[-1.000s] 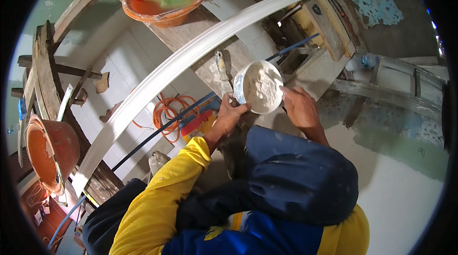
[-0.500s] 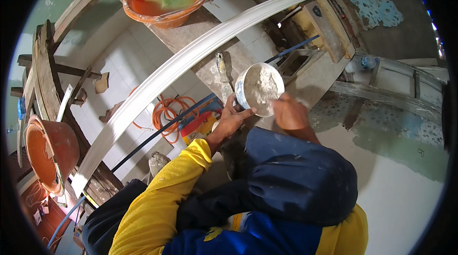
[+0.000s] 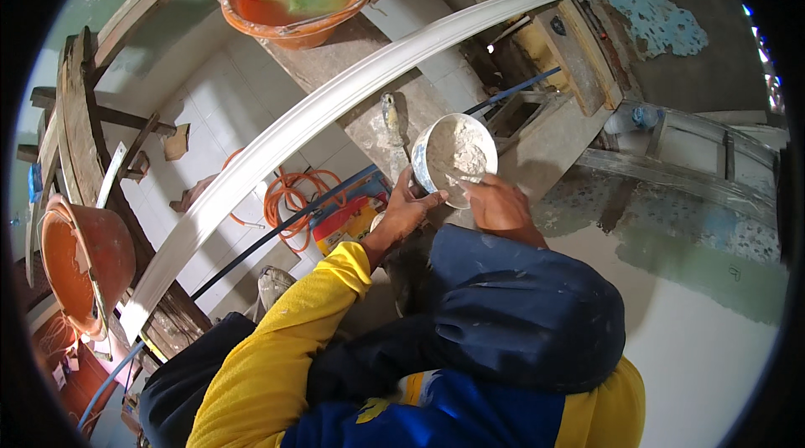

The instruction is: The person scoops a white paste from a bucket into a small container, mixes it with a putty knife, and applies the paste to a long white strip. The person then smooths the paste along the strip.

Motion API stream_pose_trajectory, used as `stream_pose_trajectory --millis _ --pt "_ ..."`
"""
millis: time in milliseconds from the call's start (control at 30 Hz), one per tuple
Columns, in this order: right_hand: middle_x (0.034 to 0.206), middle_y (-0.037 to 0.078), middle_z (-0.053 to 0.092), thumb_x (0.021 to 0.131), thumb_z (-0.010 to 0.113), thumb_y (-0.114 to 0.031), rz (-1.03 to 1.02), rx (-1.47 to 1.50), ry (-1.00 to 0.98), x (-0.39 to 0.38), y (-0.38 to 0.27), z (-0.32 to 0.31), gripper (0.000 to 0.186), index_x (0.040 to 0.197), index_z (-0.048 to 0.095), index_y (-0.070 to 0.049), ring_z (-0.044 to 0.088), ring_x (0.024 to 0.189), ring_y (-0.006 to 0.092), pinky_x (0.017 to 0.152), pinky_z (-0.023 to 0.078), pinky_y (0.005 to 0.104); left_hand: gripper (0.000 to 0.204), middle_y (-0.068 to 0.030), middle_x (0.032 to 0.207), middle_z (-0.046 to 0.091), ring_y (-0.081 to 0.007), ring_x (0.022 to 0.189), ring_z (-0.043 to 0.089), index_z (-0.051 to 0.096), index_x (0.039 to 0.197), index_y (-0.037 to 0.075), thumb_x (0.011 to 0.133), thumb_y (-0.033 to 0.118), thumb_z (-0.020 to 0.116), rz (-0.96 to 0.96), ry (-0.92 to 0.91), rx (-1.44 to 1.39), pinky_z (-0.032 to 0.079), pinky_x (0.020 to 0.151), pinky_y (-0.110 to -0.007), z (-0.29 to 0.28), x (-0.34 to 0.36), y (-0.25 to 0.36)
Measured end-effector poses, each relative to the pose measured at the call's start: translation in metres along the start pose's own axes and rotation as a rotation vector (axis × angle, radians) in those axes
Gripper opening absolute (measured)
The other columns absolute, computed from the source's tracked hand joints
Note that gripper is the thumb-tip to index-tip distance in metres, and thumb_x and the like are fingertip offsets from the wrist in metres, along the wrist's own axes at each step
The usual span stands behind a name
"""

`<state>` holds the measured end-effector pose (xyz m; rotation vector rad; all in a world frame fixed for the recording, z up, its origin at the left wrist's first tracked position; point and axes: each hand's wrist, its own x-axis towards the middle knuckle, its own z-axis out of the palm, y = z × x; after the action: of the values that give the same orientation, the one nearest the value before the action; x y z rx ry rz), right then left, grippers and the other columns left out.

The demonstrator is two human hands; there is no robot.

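My left hand (image 3: pixel 402 215) grips the near left rim of a white bowl (image 3: pixel 423 164) with a blue pattern on its outside. Inside the bowl lies whitish powder or paste (image 3: pixel 459 153), drier and lumpy at the far side, greyer and wetter near me. Over the near right rim my right hand (image 3: pixel 505 211) is closed on a thin, pale tool (image 3: pixel 457 174) whose end dips into the mix; its exact kind is hard to see. Just left of the bowl, a putty knife (image 3: pixel 391 122) with a worn handle rests on the plank (image 3: pixel 360 49).
A long white moulding (image 3: pixel 310 117) crosses diagonally beyond my hands. An orange basin (image 3: pixel 302 39) of water holding a green sponge-like block stands on the plank. At left hangs or leans an orange bucket (image 3: pixel 113 251). A coiled orange hose (image 3: pixel 289 196) lies below, near a blue bar (image 3: pixel 251 257).
My right hand has shifted slightly left and down at the bowl and is less blurred, with the thin tool now showing in the mix. My left hand keeps its grip on the rim.
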<state>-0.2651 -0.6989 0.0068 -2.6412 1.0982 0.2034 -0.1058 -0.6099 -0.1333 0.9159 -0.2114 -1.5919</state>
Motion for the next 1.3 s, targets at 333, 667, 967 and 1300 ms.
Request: stream_pose_trajectory --millis 333,667,967,1300 --pt "0.106 0.019 0.069 0.102 0.06 -0.017 0.01 0.016 -0.032 0.023 0.015 -0.029 0.028 0.124 0.076 -0.014 0.071 0.099 0.0408 0.081 0.056 0.0523 0.088 -0.019 0.14 0.066 -0.0266 0.126 0.067 0.027 0.162 0.003 0.093 -0.002 0.081 0.038 -0.027 0.001 0.056 0.108 -0.039 -0.003 0.003 0.003" --pt "0.092 0.013 0.063 0.104 0.062 -0.019 -0.276 -0.086 -0.051 0.069 0.043 -0.076 0.026 0.123 0.08 -0.02 0.065 0.086 0.0361 0.075 0.05 0.0501 0.093 -0.0178 0.142 0.064 -0.0284 0.131 0.064 0.026 0.164 0.003 0.091 -0.003 0.083 0.061 -0.072 0.129 0.054 0.111 -0.041 -0.015 0.013 0.013" --pt "0.096 0.024 0.073 0.101 0.066 -0.025 0.165 0.14 -0.254 0.032 0.107 -0.039 0.028 0.125 0.077 -0.016 0.071 0.092 0.0416 0.077 0.055 0.0518 0.085 -0.0186 0.144 0.062 -0.028 0.135 0.06 0.029 0.161 0.002 0.093 -0.001 0.08 -0.007 -0.013 0.064 0.047 0.118 -0.04 -0.01 0.005 0.008" --pt "0.101 0.019 0.069 0.1 0.06 -0.015 0.085 0.02 -0.025 0.032 0.018 -0.015 0.03 0.126 0.075 -0.014 0.07 0.1 0.0424 0.086 0.055 0.0545 0.082 -0.0194 0.148 0.059 -0.0265 0.135 0.059 0.029 0.158 -0.004 0.094 -0.002 0.079 0.028 -0.057 0.024 0.047 0.117 -0.04 0.007 0.003 0.011"
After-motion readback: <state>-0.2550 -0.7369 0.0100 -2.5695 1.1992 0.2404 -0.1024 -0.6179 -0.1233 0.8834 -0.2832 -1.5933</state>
